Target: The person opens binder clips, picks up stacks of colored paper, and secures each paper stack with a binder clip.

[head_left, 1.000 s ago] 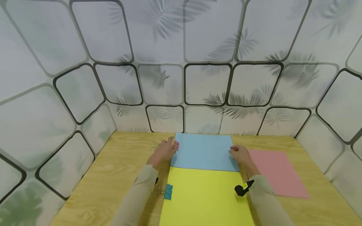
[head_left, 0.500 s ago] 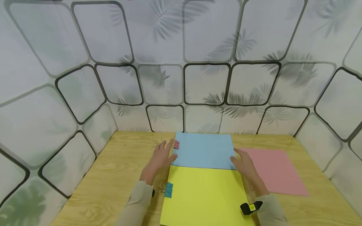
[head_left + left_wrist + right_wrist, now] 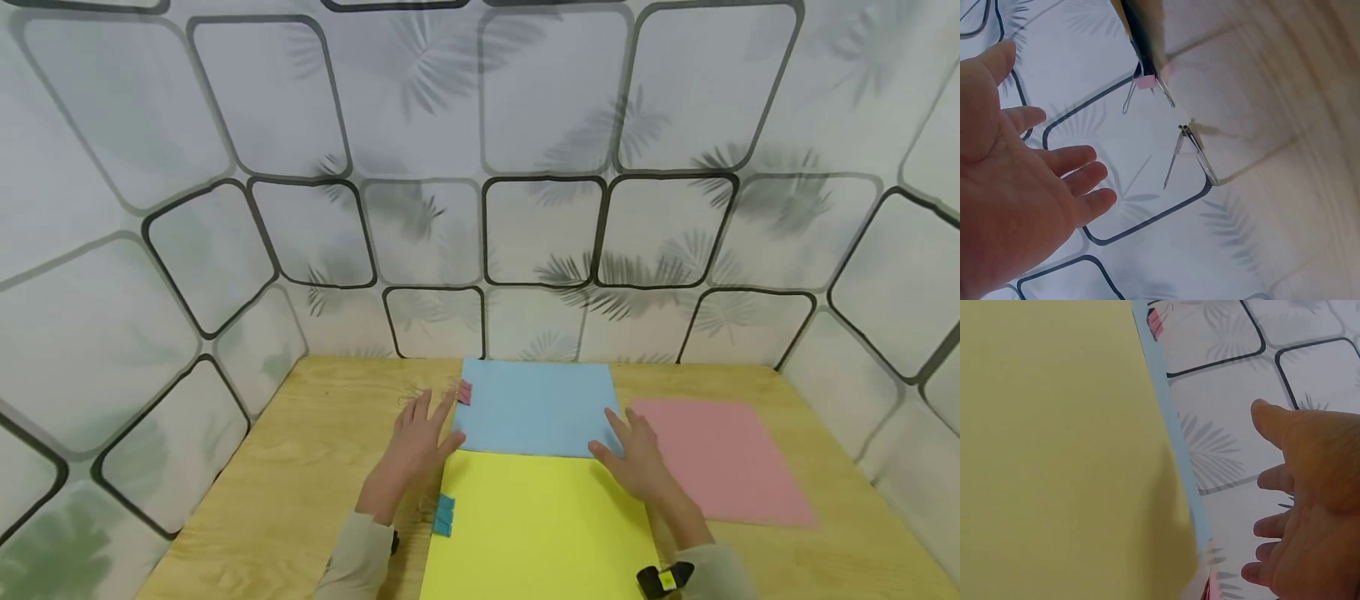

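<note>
A blue sheet (image 3: 540,408) lies at the back of the table, with a pink binder clip (image 3: 464,392) on its left edge. In front of it is a yellow sheet (image 3: 543,525) carrying a teal binder clip (image 3: 443,515) on its left side. My left hand (image 3: 411,450), fingers spread, hovers left of the sheets, its thumb at the blue sheet's front left corner. My right hand (image 3: 637,460) is spread over the front right corner of the blue sheet. Both palms, the left (image 3: 1022,169) and the right (image 3: 1316,500), hold nothing.
A pink sheet (image 3: 723,462) lies on the wooden table (image 3: 285,483) at the right. Loose wire clip handles (image 3: 1191,153) show near my left fingers. A patterned wall covering (image 3: 547,225) rises behind and beside the table.
My left hand has left the pink clip and drawn back with fingers spreading. My right hand has come off the blue sheet's right edge, opened and moved nearer to me.
</note>
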`<state>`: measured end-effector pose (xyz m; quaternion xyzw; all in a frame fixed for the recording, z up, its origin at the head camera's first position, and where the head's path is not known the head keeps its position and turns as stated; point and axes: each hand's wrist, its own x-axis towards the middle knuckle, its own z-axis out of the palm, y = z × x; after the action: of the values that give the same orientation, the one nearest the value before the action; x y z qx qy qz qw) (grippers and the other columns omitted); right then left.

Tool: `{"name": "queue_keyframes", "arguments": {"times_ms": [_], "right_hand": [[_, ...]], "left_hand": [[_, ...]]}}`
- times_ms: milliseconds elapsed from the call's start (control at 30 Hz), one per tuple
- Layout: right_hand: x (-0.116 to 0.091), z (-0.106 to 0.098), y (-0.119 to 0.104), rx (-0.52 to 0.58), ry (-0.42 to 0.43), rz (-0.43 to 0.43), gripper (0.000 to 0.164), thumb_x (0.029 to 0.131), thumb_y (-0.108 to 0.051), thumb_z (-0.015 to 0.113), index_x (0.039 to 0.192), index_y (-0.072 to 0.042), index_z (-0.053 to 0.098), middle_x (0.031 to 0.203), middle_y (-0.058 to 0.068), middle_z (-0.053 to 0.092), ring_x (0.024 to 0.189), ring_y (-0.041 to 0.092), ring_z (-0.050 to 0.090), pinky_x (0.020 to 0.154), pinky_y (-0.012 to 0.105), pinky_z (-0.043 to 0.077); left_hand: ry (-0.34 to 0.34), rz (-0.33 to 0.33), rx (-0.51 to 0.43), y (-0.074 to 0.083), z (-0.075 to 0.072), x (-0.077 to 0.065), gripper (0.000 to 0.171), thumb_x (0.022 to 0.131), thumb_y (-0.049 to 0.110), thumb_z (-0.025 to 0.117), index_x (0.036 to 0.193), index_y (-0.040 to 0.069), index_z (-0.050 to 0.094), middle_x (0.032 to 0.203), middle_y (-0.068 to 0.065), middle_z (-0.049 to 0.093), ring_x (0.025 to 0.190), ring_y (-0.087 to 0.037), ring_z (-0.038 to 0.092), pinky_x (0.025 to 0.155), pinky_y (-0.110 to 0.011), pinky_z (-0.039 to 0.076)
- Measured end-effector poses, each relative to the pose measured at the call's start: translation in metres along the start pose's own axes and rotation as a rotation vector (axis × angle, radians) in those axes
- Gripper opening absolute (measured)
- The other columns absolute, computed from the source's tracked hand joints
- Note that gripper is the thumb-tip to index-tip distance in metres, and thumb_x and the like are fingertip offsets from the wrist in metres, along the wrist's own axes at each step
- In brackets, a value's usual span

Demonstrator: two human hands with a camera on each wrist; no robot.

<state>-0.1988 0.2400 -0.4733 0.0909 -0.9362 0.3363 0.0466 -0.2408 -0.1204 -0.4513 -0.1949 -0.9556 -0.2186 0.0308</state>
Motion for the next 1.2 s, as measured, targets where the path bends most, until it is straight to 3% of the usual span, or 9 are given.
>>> {"name": "queue_keyframes", "arguments": {"times_ms": [200, 367, 600, 1200], "right_hand": [[-0.010, 0.009, -0.009, -0.059, -0.033, -0.026, 0.074, 0.101, -0.043, 0.054, 0.155, -0.001, 0.026, 0.158, 0.037, 0.007, 0.142, 0.060, -0.001, 0.103, 0.081, 0.009], [-0.011, 0.003, -0.005, -0.140, 0.001, -0.028, 0.075, 0.101, -0.045, 0.054, 0.155, 0.000, 0.027, 0.156, 0.039, 0.006, 0.142, 0.060, 0.000, 0.106, 0.078, 0.011], [-0.008, -0.015, 0.017, -0.219, 0.009, 0.036, 0.080, 0.101, -0.052, 0.049, 0.155, 0.001, 0.024, 0.155, 0.041, 0.002, 0.141, 0.062, -0.001, 0.103, 0.079, 0.009], [-0.010, -0.065, 0.073, -0.249, -0.055, 0.197, 0.086, 0.102, -0.058, 0.040, 0.155, 0.005, 0.015, 0.152, 0.045, -0.004, 0.137, 0.066, -0.007, 0.102, 0.080, 0.001]], "left_hand": [[-0.016, -0.063, -0.004, -0.007, 0.000, -0.013, 0.069, 0.102, 0.038, 0.055, 0.159, 0.015, 0.023, 0.158, -0.032, 0.016, 0.144, -0.053, 0.015, 0.112, -0.069, 0.017], [-0.003, -0.049, 0.011, -0.009, -0.006, -0.013, 0.069, 0.103, 0.038, 0.053, 0.160, 0.016, 0.021, 0.157, -0.034, 0.016, 0.143, -0.055, 0.015, 0.111, -0.070, 0.017], [0.016, -0.051, 0.034, -0.011, -0.013, -0.011, 0.069, 0.103, 0.038, 0.053, 0.159, 0.012, 0.022, 0.155, -0.036, 0.018, 0.142, -0.056, 0.018, 0.110, -0.071, 0.018], [-0.012, -0.070, 0.017, -0.016, -0.016, -0.012, 0.069, 0.103, 0.037, 0.052, 0.159, 0.009, 0.021, 0.154, -0.035, 0.022, 0.139, -0.057, 0.022, 0.108, -0.071, 0.022]]}}
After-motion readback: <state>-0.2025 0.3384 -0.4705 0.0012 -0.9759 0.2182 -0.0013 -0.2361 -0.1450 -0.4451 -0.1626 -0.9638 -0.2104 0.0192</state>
